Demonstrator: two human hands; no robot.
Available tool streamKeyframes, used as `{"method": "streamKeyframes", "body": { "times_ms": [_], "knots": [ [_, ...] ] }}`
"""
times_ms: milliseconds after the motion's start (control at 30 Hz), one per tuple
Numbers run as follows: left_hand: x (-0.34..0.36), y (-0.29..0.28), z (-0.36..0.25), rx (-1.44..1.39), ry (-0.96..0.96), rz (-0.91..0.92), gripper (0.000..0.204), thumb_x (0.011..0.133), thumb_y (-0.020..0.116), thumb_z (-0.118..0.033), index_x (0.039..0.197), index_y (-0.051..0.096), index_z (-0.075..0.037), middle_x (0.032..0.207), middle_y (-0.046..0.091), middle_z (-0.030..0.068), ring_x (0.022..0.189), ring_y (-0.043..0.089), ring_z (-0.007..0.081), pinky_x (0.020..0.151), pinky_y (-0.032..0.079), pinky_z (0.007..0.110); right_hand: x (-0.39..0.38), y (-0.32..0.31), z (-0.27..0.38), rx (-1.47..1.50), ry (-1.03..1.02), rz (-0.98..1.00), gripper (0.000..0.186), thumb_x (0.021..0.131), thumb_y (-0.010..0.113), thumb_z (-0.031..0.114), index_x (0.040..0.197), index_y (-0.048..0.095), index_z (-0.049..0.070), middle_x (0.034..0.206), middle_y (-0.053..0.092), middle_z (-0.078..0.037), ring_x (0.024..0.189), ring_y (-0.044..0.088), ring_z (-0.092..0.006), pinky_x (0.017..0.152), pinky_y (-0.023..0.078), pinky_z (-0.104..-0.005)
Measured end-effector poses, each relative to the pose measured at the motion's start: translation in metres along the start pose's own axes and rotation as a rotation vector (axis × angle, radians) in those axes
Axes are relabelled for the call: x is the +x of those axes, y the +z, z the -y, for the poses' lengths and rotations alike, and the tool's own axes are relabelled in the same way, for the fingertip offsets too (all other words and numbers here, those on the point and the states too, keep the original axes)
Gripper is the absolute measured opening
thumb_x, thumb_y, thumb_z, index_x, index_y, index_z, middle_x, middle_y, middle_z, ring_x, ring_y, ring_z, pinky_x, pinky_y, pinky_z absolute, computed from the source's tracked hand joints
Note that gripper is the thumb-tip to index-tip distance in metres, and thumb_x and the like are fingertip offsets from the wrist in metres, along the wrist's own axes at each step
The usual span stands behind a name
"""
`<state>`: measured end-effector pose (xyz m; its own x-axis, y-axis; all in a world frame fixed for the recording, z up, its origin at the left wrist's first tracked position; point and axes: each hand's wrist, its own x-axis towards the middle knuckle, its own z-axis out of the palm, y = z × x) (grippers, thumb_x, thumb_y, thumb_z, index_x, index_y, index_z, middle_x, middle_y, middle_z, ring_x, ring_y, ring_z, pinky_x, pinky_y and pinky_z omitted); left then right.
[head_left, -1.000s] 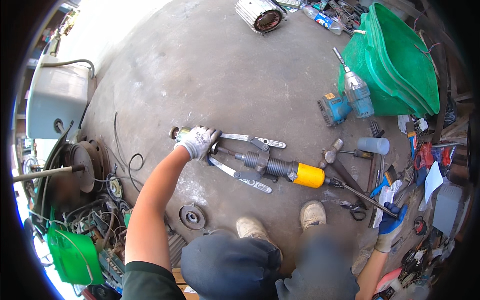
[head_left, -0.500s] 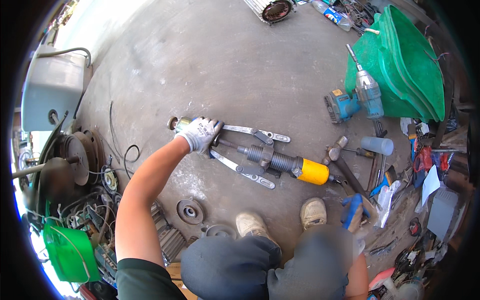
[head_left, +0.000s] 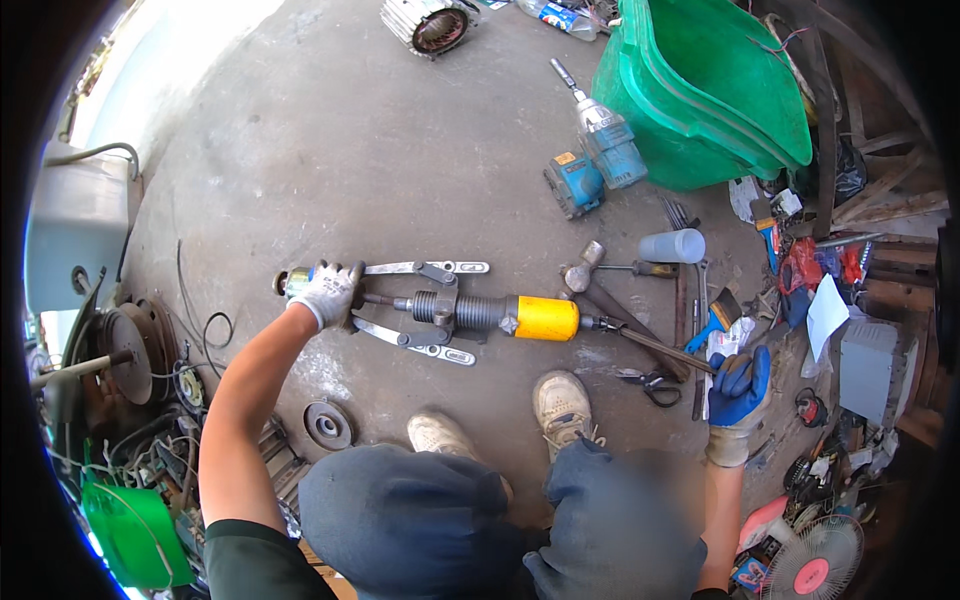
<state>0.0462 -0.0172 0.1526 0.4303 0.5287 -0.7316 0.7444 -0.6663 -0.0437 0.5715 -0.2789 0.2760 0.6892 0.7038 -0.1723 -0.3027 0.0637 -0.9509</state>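
Observation:
My left hand, in a white glove, is closed on a metal cylindrical part at the jaw end of a puller. The puller has silver slotted arms, a dark threaded body and a yellow sleeve; it lies on the floor. My right hand, in a blue glove, is closed around the end of the pump handle, which runs from the puller's rear. A hammer, a screwdriver and a paintbrush lie near the handle.
A green bin stands at upper right beside an impact tool. A motor lies at the top. A round metal plate is by my left shoe. Clutter, a green bucket and hoses line the left; tools and a fan line the right.
The view has shifted, so most things sit further left. My right hand dropped toward me half a second ago and is now back up at the handle's end.

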Motion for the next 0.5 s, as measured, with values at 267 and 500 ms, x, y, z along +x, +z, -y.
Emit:
{"method": "streamKeyframes", "body": {
  "times_ms": [267,500],
  "knots": [
    [0.016,0.063,0.055,-0.155,0.142,-0.256,0.111,0.05,0.089,-0.05,0.135,0.044,0.004,0.104,0.065,0.0214,0.1,0.062,0.0371,0.092,0.048,0.045,0.072,-0.103,-0.033,0.288,0.389,-0.589,0.051,0.098,0.053,0.028,0.052,0.031,0.021,0.048,0.031,0.004,0.048,0.038,-0.0138,0.081,0.054,-0.0446],
    [-0.009,0.127,0.129,-0.152,0.15,-0.299,0.11,0.049,0.089,-0.051,0.134,0.046,0.004,0.105,0.065,0.0202,0.1,0.061,0.0363,0.093,0.047,0.044,0.004,0.061,-0.068,-0.006,0.066,0.297,0.052,0.106,0.038,0.03,0.057,0.028,0.018,0.052,0.025,-0.001,0.05,0.032,-0.0163,0.076,0.048,-0.0383]
  ]
}}
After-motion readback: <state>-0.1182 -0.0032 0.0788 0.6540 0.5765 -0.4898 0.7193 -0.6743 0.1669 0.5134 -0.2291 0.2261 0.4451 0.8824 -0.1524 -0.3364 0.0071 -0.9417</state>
